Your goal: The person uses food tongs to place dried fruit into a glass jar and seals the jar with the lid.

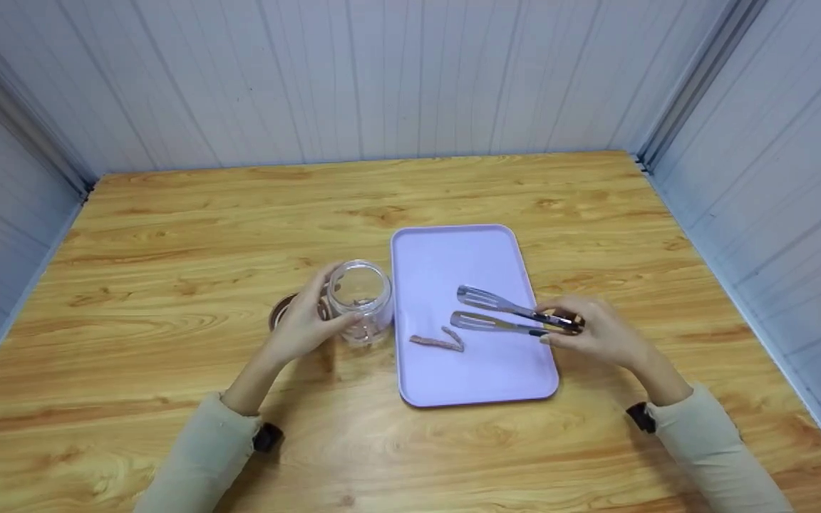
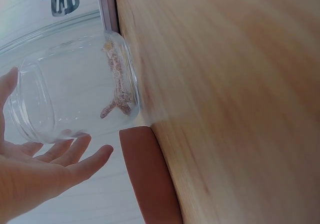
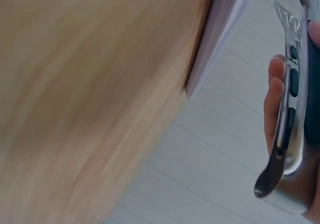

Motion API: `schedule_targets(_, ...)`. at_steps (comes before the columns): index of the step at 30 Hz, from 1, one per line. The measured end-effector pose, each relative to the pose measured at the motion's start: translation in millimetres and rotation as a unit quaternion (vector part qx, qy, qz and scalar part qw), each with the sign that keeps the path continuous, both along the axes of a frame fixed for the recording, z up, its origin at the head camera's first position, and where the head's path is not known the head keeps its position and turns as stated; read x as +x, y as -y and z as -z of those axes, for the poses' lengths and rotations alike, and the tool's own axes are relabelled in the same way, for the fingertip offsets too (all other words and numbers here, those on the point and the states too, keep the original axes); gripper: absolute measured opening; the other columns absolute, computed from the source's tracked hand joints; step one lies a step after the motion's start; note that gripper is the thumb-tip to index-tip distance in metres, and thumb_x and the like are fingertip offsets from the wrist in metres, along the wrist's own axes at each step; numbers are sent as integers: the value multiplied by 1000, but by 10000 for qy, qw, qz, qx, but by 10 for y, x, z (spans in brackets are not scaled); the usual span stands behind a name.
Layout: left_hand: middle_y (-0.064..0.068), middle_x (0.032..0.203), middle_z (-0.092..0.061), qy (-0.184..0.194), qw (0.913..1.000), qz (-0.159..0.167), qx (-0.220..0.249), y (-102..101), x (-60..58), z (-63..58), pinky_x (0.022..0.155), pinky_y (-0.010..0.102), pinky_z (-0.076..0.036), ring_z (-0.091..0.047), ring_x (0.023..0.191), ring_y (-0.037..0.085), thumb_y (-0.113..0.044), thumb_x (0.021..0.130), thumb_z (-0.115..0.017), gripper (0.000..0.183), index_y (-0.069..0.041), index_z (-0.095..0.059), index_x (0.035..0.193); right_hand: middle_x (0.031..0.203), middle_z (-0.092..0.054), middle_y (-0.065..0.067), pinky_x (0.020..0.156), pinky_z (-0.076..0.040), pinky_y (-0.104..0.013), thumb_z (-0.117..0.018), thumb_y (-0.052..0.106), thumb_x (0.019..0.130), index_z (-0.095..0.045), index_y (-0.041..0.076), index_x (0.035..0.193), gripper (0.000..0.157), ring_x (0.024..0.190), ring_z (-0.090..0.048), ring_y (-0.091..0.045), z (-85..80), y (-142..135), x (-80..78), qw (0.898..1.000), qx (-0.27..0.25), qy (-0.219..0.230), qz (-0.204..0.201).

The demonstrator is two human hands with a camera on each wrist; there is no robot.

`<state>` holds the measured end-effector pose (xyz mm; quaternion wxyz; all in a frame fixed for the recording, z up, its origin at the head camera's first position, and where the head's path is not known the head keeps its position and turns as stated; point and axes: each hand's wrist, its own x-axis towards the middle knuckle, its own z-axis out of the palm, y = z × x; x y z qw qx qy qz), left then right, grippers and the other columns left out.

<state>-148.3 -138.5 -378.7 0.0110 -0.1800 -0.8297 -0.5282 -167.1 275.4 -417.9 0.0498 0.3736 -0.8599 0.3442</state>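
My left hand (image 1: 305,322) holds a clear jar (image 1: 380,319) by its upper part, thumb on one side and fingers on the other. The jar stands upright and uncovered beside a lilac tray (image 1: 453,256). Brown, rough-looking strips (image 2: 119,84) lie at its bottom in the left wrist view. My right hand (image 1: 601,335) grips metal tongs (image 1: 524,312) with dark handles over the tray's right side. The tongs' two ends are spread apart, nothing between them. Short brown strips (image 1: 433,343) lie on the tray, left of the tongs' ends.
A round brown lid (image 1: 277,311) lies on the wooden table (image 1: 189,235) left of the jar, partly hidden by my left hand. Pale panelled walls (image 1: 396,78) bound the table at the back and sides.
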Motion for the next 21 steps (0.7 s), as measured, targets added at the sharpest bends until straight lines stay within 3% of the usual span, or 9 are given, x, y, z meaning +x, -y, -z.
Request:
schedule_targets(10, 21, 123, -43, 44, 10000, -36, -16, -7, -7, -6, 88, 44, -37, -44, 108, 33, -6, 72, -72, 73, 2, -32, 132, 87, -63, 4, 55, -45, -24, -74, 17, 71, -63, 13, 102, 33, 66, -53, -6, 76, -57, 139, 9989, 422, -174, 127)
schedule_targets(21, 22, 122, -43, 66, 9999, -42, -119, -2, 2, -11, 84, 44, -39, -45, 105, 34, -9, 74, -71, 72, 3, -31, 133, 92, -63, 5, 58, -44, -27, -73, 23, 73, -64, 14, 99, 30, 71, -53, -8, 83, 13, 168, 9977, 617, -99, 281)
